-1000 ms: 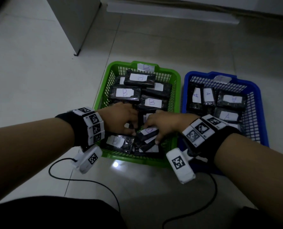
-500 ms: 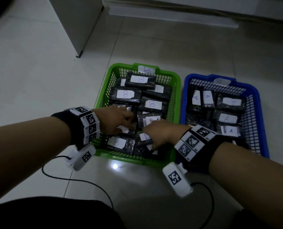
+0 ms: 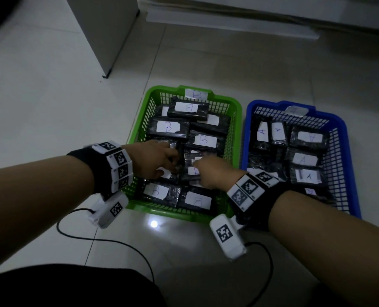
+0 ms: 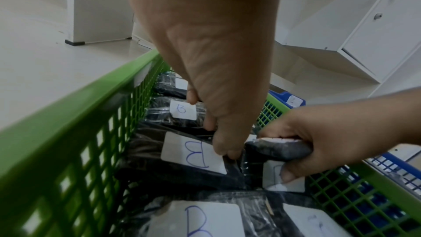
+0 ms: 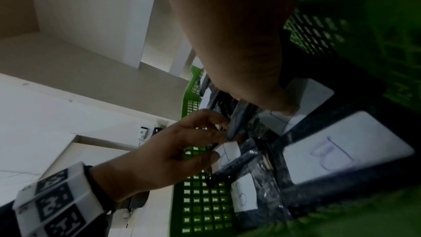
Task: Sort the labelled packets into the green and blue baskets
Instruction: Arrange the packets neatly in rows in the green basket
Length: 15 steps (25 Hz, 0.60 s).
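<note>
The green basket (image 3: pixel 173 214) holds several black packets with white B labels. The blue basket (image 3: pixel 244 138) to its right holds packets labelled A. Both hands are inside the green basket, near its middle. My right hand (image 3: pixel 200 168) grips a dark packet (image 4: pixel 278 148) by its edge, fingers curled over it and thumb under. My left hand (image 3: pixel 175 165) reaches down beside it, and its fingers (image 5: pixel 217 136) and thumb pinch the edge of a B packet (image 5: pixel 229 152). The fingertips are partly hidden among the packets.
A white cabinet (image 3: pixel 104 29) stands on the tiled floor behind the green basket. Two black cables (image 3: pixel 108 242) run from the wrist cameras across the floor in front of the baskets. White drawers (image 4: pixel 376 33) stand at the far right.
Both hands have moved a little farther into the green basket. The two B packets at its front edge, covered by the right hand before, now lie in plain view.
</note>
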Available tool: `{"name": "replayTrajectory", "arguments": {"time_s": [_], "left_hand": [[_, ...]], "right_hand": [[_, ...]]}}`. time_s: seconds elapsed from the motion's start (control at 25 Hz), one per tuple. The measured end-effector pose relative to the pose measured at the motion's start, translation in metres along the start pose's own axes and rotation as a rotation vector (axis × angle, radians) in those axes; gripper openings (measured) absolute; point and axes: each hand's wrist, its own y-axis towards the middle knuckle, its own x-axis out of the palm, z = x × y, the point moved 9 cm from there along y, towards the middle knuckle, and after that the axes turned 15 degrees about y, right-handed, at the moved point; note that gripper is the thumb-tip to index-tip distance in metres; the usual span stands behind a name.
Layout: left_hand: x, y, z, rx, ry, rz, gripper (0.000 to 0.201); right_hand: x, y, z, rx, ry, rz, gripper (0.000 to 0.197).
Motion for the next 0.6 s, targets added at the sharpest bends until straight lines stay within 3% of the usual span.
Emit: {"name": "replayTrajectory", "arguments": {"time_s": [0.2,0.4,0.6], "left_hand": [[-0.005,0.002,0.000,-0.076,0.076,0.021,0.055],[-0.008,0.010,0.006,-0.060,0.211,0.028,0.060],[-0.017,0.013,0.000,-0.114,0.242,0.092,0.058]], "right_hand": [[-0.008,-0.012,-0.002,-0.032,-0.028,0.146,0.048],[-0.018,-0.014,0.001,-0.039,-0.103,0.078,0.064],[-0.009,-0.017,-0.002,-0.056,0.121,0.048,0.084]]}}
